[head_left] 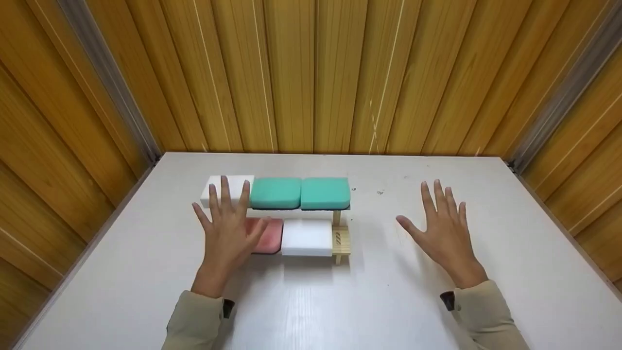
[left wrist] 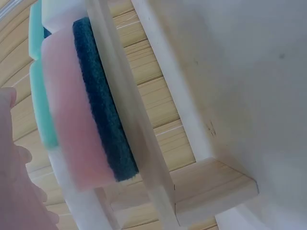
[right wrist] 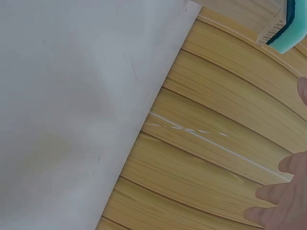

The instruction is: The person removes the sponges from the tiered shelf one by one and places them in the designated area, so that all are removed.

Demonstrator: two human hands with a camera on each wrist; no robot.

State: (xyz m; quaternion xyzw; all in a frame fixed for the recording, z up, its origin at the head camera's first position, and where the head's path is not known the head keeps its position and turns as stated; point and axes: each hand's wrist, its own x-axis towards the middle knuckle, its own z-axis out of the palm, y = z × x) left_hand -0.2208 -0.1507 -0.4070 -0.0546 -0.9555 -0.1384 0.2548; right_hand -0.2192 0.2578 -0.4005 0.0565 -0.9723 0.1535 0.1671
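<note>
A small two-tier wooden rack (head_left: pixel 341 239) stands on the table. Its upper tier bears a white sponge block (head_left: pixel 233 187) at the left and two green sponges, one in the middle (head_left: pixel 276 192) and one at the right (head_left: pixel 325 192). On the lower tier are a pink sponge (head_left: pixel 273 236) with a dark scouring side, plain in the left wrist view, and a white sponge block (head_left: pixel 307 237). My left hand (head_left: pixel 226 238) spreads its fingers in front of the rack's left part, hiding some of it, and grips nothing. Right of the rack, my right hand (head_left: pixel 444 233) has its fingers spread, holding nothing.
The white table (head_left: pixel 388 311) runs back to a wall of yellow-brown wooden panels (head_left: pixel 330 78). Similar panels stand on the left and right, with grey metal posts in the corners. A few small dark marks dot the tabletop right of the rack.
</note>
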